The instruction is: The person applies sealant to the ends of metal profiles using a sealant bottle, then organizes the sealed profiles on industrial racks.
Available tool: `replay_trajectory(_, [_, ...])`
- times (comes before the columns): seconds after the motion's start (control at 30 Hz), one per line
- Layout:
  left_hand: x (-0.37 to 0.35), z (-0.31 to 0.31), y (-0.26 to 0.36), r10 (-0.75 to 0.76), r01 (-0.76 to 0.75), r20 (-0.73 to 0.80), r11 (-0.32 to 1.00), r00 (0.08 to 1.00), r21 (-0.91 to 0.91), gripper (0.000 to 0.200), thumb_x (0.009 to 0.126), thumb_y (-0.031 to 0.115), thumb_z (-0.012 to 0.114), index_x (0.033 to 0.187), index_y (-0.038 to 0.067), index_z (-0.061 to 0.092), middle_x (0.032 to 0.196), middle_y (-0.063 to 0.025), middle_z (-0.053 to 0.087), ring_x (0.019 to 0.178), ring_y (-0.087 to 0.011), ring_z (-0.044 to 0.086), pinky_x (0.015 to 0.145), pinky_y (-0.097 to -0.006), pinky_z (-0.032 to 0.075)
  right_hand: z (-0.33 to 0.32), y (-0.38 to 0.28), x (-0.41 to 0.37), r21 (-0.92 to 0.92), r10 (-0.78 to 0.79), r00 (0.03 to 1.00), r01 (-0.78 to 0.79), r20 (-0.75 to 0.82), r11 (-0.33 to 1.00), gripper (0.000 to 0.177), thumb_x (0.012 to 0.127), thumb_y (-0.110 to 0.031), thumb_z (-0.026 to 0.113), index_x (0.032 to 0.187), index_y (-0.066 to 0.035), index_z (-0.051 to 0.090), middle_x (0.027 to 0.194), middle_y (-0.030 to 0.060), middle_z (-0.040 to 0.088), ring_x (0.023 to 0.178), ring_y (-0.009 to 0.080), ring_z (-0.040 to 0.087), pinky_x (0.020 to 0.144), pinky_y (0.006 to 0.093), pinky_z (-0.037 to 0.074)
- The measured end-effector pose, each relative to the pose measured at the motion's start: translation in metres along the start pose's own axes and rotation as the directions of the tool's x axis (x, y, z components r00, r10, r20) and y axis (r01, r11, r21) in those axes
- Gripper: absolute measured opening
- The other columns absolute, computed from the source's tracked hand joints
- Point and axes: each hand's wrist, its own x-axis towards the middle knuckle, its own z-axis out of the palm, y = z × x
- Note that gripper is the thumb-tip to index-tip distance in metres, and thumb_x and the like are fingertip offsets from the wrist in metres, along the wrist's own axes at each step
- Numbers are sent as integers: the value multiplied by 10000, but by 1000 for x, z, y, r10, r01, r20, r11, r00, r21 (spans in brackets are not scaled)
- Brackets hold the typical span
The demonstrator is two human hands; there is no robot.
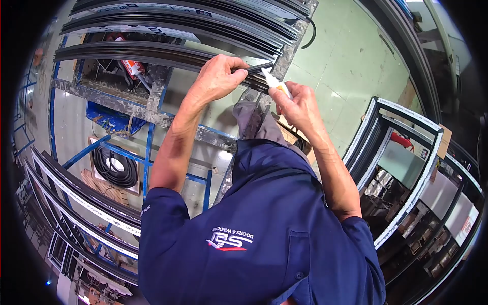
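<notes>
My left hand (pixel 219 76) pinches a thin black strip (pixel 258 66) at the end of a long black aluminium profile (pixel 152 53) that lies across a work stand. My right hand (pixel 300 107) holds a small glue bottle (pixel 278 87) with a white nozzle. The nozzle tip touches the profile end just beside my left fingers. Both forearms reach forward from my navy blue work shirt (pixel 264 229), and a grey cloth (pixel 249 119) hangs below the hands.
More black profiles (pixel 193 23) lie stacked beyond the held one on a blue steel rack (pixel 147 152). A coil of black rubber seal (pixel 117 170) sits in a box below. Assembled black window frames (pixel 401 152) lean at the right. Green floor (pixel 345 56) lies beyond.
</notes>
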Motion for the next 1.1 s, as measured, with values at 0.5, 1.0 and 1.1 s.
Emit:
replay_trajectory(0.5, [0,-4,8,-32,31,42,999,999,26,296,884,182,681,1081,-30,739,760,-29,675,713,-74,569,661,-265,481,9,7,4,23,-37,999,37,20,999,384,906,-329,690,844,50,685,574,58,622,518,113,574,497,324,452])
replay_trajectory(1.0, [1,-4,6,-41,40,49,999,998,23,294,883,191,678,1074,-25,739,758,-43,680,712,-88,576,671,-280,487,12,12,8,-9,-51,999,51,13,999,388,903,-341,687,865,45,688,570,26,595,496,90,521,473,311,414])
replay_trajectory(1.1, [1,-4,3,-50,50,50,999,997,7,289,886,181,677,1077,-27,739,767,-44,687,719,-88,580,673,-272,486,8,2,4,49,-3,1000,3,19,999,388,904,-345,681,844,38,675,580,32,607,489,98,529,466,308,417])
